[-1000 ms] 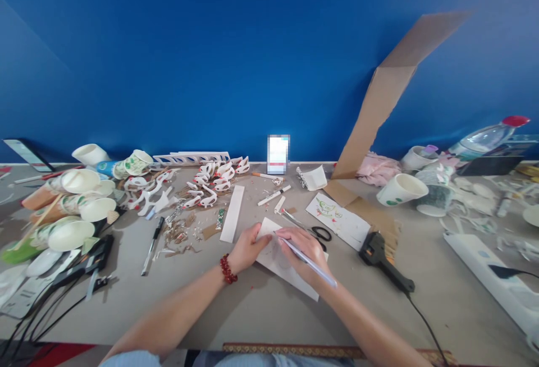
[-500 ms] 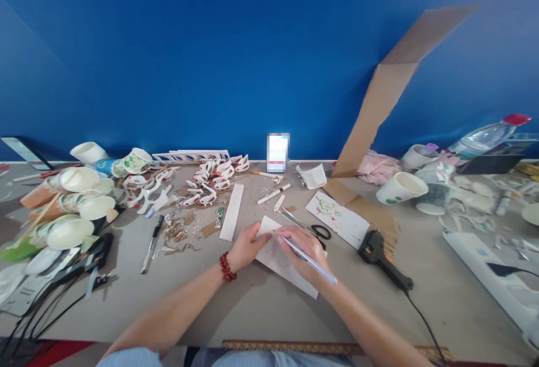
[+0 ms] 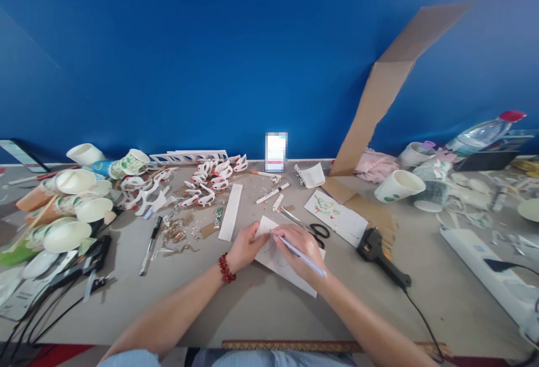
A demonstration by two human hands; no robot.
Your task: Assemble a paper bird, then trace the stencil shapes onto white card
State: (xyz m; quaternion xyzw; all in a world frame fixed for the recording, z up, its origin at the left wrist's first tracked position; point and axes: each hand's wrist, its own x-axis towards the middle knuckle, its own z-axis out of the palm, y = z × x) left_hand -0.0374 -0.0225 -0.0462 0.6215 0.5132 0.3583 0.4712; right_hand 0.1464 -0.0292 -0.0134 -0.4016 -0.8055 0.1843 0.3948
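Observation:
My right hand [image 3: 297,244] is closed around a pale lavender pen [image 3: 306,259], its tip near the upper part of a white card [image 3: 290,273]. Faint lines show on the card, which lies tilted on the table. With thumb and fingers, my left hand [image 3: 247,247] grips the card's left edge; a red bead bracelet circles that wrist. Just beyond my right hand, black-handled scissors [image 3: 320,230] lie partly covered. Another white card [image 3: 336,216] with a green and red drawing rests to the right. A blank white strip [image 3: 231,212] lies left of the card.
A black glue gun [image 3: 383,257] with a trailing cord lies at right, near a white power strip [image 3: 484,271]. Paper cups [image 3: 69,236] crowd the left side. White cut-out shapes [image 3: 206,182] and scraps cover the back left. A phone [image 3: 276,152] stands against the blue wall.
My right hand and the pen have shifted slightly left over the card. My left hand still holds the card in place. The whole view has drifted a little.

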